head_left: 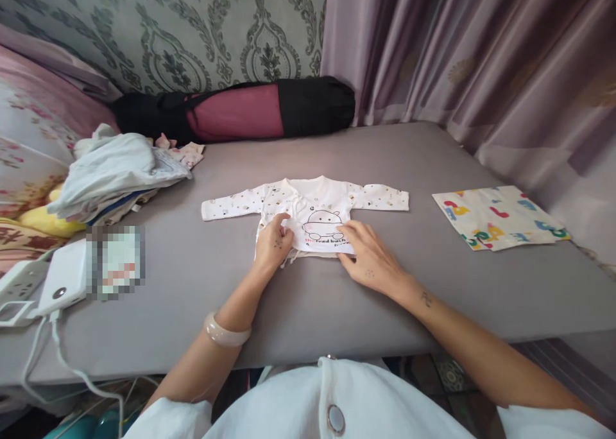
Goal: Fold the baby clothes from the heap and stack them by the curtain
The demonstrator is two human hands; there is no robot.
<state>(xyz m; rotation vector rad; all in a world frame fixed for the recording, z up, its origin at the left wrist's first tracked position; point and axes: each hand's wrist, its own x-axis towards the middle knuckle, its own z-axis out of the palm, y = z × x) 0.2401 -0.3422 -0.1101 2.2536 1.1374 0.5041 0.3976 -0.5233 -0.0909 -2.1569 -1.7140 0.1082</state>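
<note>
A white baby wrap shirt (317, 208) lies front up on the grey surface, its patterned long sleeves stretched out to both sides. A cartoon animal and lettering are printed on its front, and thin ties hang at its left side. Over the shirt's lower left side, my left hand (275, 243) is closed, thumb and fingers gripping the cloth by the ties. At the lower right corner, my right hand (373, 259) pinches the hem between thumb and fingers. The front panel's hem sits slightly above the back panel's edge, which shows beneath it.
A folded colourful patterned cloth (500, 215) lies to the right. On the left are a pile of clothes (120, 163), a white power bank (65, 277) with cables and a power strip (22, 282). A long black and maroon bag (235, 111) lies along the wall.
</note>
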